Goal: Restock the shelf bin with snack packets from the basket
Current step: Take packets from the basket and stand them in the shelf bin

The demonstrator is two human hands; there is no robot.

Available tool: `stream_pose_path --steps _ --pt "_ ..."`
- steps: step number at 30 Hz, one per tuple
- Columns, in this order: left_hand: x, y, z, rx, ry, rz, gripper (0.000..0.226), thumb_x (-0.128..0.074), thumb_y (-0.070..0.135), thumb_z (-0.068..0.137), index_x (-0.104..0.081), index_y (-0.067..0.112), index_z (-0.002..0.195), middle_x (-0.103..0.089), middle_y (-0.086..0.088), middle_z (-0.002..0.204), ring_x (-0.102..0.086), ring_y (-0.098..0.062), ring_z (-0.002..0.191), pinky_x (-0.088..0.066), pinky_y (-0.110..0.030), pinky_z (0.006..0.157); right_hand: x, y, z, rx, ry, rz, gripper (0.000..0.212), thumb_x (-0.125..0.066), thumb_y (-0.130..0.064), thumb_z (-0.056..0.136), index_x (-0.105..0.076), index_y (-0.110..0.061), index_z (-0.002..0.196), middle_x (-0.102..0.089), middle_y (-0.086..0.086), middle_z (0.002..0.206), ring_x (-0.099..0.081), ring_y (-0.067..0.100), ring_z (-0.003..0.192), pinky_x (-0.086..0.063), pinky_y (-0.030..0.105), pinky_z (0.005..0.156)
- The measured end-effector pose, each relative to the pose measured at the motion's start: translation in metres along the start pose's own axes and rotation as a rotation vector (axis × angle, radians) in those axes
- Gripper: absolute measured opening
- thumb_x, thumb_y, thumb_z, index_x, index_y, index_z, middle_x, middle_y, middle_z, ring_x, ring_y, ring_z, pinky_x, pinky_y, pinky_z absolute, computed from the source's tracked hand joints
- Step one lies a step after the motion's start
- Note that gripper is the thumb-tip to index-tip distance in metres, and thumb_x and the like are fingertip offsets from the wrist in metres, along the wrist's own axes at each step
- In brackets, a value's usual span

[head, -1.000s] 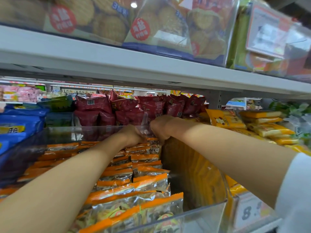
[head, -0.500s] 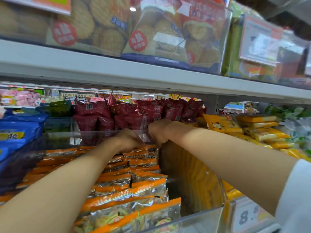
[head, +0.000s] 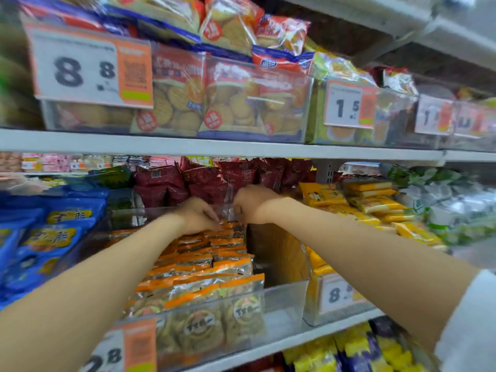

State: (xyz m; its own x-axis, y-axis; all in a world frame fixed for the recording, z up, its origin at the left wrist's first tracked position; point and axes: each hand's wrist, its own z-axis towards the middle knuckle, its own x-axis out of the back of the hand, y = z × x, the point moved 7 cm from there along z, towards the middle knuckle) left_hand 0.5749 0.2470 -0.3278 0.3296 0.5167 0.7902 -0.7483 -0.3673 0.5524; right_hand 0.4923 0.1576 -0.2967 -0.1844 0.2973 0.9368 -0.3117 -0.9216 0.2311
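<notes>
Snack packets (head: 204,264) stand in upright rows in the clear shelf bin (head: 284,296) at frame centre, so you're probably tucking stock in at the back row. Your left hand (head: 197,214) curls its fingers down onto the rearmost packet tops. Your right hand (head: 252,204) is curled just beside it, and I can't tell if either actually grips one.

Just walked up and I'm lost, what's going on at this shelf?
A person reaches both arms into a clear shelf bin holding rows of orange-topped snack packets. The left hand and right hand sit side by side at the bin's far end, above the rearmost packets. The bin's right side has no packets yet. Whether either hand grips a packet is unclear.
</notes>
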Motion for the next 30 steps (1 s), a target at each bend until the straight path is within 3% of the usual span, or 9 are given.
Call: stream_pose_path --steps 2,6,9,11,14,19,22,26,30 --pt "0.004 0.011 -0.026 0.005 0.006 0.042 0.011 -0.079 0.021 0.078 -0.076 0.015 0.088 -0.07 0.004 0.089 -0.064 -0.013 0.086 -0.051 -0.024 0.079 0.007 -0.003 -0.023 -0.03 0.019 0.077 0.009 -0.06 -0.014 0.086 -0.068 -0.014 0.081 -0.066 0.003 0.084 -0.063 0.025 0.077 -0.049 0.028 0.061" --pt "0.009 0.042 -0.075 -0.057 0.094 -0.026 0.006 -0.077 0.013 0.076 -0.073 0.016 0.073 -0.066 0.006 0.068 -0.059 -0.009 0.062 -0.048 -0.015 0.055 0.027 0.0 -0.085 -0.043 0.221 0.238 0.013 -0.066 -0.019 0.08 -0.075 -0.018 0.09 -0.073 0.001 0.093 -0.066 0.021 0.089 -0.055 0.033 0.077" --pt "0.001 0.069 -0.104 -0.119 0.119 -0.119 0.013 -0.078 0.013 0.072 -0.072 0.02 0.064 -0.068 0.004 0.062 -0.06 -0.013 0.059 -0.053 -0.03 0.064 0.032 0.007 -0.139 -0.102 0.331 0.429 0.011 -0.071 -0.022 0.08 -0.076 -0.015 0.086 -0.074 0.0 0.088 -0.066 0.016 0.083 -0.05 0.027 0.073" --pt "-0.02 0.09 -0.123 -0.16 0.058 -0.13 0.014 -0.078 0.013 0.073 -0.072 0.021 0.064 -0.067 0.004 0.062 -0.058 -0.011 0.056 -0.05 -0.028 0.061 0.026 0.015 -0.176 -0.147 0.347 0.517 0.011 -0.071 -0.021 0.082 -0.076 -0.012 0.088 -0.073 0.0 0.086 -0.062 0.012 0.077 -0.047 0.025 0.069" --pt "-0.064 0.121 -0.15 -0.197 -0.05 -0.124 0.007 -0.077 0.014 0.077 -0.073 0.017 0.073 -0.068 0.004 0.067 -0.057 -0.006 0.056 -0.046 -0.024 0.057 -0.001 0.025 -0.235 -0.191 0.272 0.592 0.011 -0.069 -0.015 0.083 -0.076 -0.009 0.088 -0.068 -0.002 0.079 -0.053 0.003 0.064 -0.04 0.017 0.06" --pt "-0.167 0.155 -0.186 -0.196 -0.235 -0.216 0.005 -0.077 0.008 0.078 -0.072 0.008 0.081 -0.063 0.004 0.064 -0.052 0.004 0.047 -0.042 -0.018 0.053 -0.067 0.046 -0.331 -0.311 0.164 0.664 0.008 -0.07 -0.013 0.081 -0.077 -0.011 0.085 -0.071 0.0 0.077 -0.056 0.005 0.062 -0.043 0.018 0.06" --pt "-0.241 0.166 -0.208 -0.172 -0.403 -0.231 0.003 -0.075 0.007 0.08 -0.072 0.008 0.08 -0.064 0.0 0.064 -0.053 0.0 0.052 -0.043 -0.016 0.052 -0.12 0.061 -0.386 -0.395 0.083 0.727 0.005 -0.073 -0.014 0.08 -0.078 -0.014 0.083 -0.066 -0.006 0.073 -0.054 -0.005 0.059 -0.04 0.013 0.059" --pt "-0.337 0.162 -0.235 -0.091 -0.561 -0.248 0.009 -0.072 0.004 0.081 -0.07 0.012 0.076 -0.065 -0.007 0.068 -0.056 -0.012 0.056 -0.046 -0.025 0.057 -0.199 0.08 -0.458 -0.533 -0.023 0.8 0.006 -0.074 -0.015 0.08 -0.077 -0.012 0.084 -0.072 -0.001 0.08 -0.055 -0.007 0.06 -0.042 0.011 0.062" --pt "-0.426 0.153 -0.268 -0.006 -0.709 -0.274 0.013 -0.068 0.004 0.084 -0.067 0.014 0.076 -0.061 -0.005 0.065 -0.053 -0.005 0.05 -0.04 -0.015 0.046 -0.278 0.091 -0.528 -0.674 -0.126 0.861 0.008 -0.074 -0.011 0.078 -0.076 -0.01 0.086 -0.068 -0.003 0.077 -0.054 -0.017 0.058 -0.038 0.006 0.06"
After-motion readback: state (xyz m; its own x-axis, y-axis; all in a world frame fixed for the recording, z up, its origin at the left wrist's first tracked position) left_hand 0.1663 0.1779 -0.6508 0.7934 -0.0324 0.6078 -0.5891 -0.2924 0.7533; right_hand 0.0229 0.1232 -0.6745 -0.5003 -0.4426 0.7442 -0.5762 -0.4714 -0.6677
